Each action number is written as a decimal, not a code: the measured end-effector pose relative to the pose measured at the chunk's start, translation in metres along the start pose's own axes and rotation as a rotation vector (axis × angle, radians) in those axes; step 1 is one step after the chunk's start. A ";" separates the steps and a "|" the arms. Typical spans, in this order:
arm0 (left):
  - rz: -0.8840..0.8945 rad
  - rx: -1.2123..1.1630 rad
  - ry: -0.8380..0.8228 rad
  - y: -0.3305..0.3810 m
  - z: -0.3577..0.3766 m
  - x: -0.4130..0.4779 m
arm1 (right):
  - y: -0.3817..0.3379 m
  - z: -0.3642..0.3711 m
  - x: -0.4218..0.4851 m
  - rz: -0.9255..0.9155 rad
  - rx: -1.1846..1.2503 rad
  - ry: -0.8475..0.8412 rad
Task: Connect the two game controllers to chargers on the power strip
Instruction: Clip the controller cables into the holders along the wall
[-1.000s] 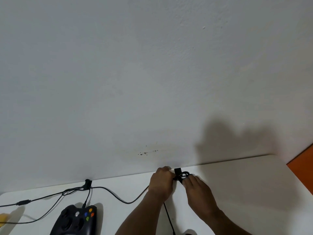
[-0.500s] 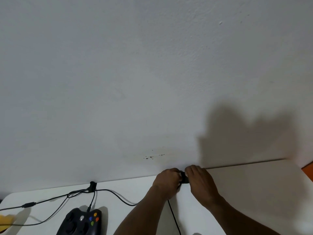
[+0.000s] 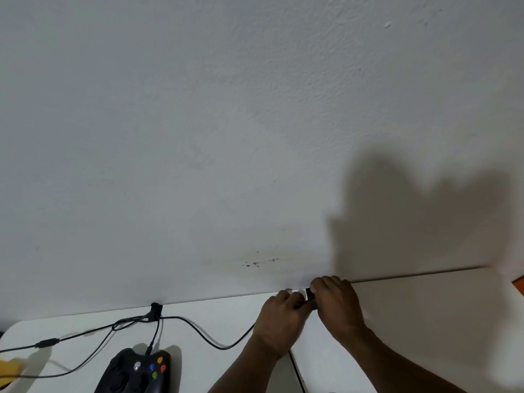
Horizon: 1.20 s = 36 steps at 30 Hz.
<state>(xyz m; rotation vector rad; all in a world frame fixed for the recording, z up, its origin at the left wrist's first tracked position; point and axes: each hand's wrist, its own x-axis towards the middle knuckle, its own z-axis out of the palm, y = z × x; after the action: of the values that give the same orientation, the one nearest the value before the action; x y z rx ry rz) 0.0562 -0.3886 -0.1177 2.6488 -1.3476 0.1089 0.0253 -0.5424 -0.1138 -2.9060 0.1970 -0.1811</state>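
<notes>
A black game controller [image 3: 136,373] with coloured buttons lies on the white table [image 3: 411,307] at the lower left, a cable plugged into its top. Its black cable [image 3: 198,333] runs past a black clip [image 3: 155,310] at the wall edge and on toward my hands. My left hand [image 3: 279,319] and my right hand [image 3: 337,304] meet at the table's far edge, both pinching a small black piece [image 3: 310,296] between them. What the piece is cannot be told. The power strip is out of view.
A bare white wall [image 3: 255,137] rises straight behind the table. A second black cable [image 3: 296,373] runs down from under my left hand toward the bottom edge. A yellow object [image 3: 10,368] sits at the far left, an orange surface [image 3: 519,283] at the far right.
The camera tilted up and the view shifted. My hands closed together over the black piece and its looped cable, which showed a second ago and is now mostly covered.
</notes>
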 end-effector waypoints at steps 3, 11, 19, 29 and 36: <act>0.005 0.044 0.028 0.002 0.002 -0.002 | -0.001 0.000 0.000 -0.004 0.030 -0.010; -0.053 0.044 -0.017 0.000 0.001 0.002 | 0.011 0.011 -0.006 0.086 0.370 -0.018; -0.042 0.048 -0.002 -0.001 -0.002 -0.001 | 0.012 0.008 -0.004 0.165 0.448 -0.075; -0.122 -0.116 -0.067 -0.010 -0.005 0.011 | -0.013 0.004 0.004 0.406 0.232 -0.113; -0.089 -0.096 -0.044 -0.007 -0.006 0.007 | -0.021 0.003 0.011 0.462 0.059 -0.119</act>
<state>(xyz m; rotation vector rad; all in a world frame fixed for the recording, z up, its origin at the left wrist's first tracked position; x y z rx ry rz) 0.0662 -0.3894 -0.1113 2.6398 -1.2123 -0.0248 0.0390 -0.5227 -0.1104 -2.7108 0.8112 0.0634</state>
